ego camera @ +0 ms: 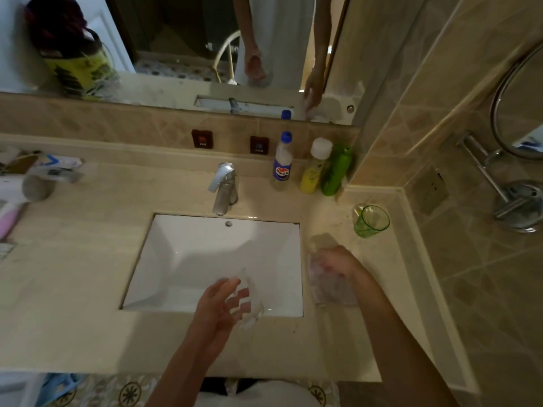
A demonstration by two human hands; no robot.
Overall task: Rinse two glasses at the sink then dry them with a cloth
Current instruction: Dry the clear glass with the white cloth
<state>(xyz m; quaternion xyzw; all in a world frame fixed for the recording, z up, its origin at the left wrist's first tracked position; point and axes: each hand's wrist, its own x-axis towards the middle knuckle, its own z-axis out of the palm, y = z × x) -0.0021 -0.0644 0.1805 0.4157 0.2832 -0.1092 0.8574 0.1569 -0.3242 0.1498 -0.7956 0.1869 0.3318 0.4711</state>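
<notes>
My left hand (216,308) holds a clear glass (249,304) over the front edge of the white sink (191,259); its fingers wrap the glass, which is tilted. On the counter just right of the sink, my right hand (338,259) grips a pale cloth (332,290); the hand is blurred. A green glass (370,221) stands upright on the counter at the back right, apart from both hands. No water runs from the chrome faucet (224,188).
Three bottles (282,161) stand against the back wall right of the faucet. A hair dryer (17,189) and small items lie on the counter at the left. A mirror hangs above; a metal ring (505,113) is on the right wall.
</notes>
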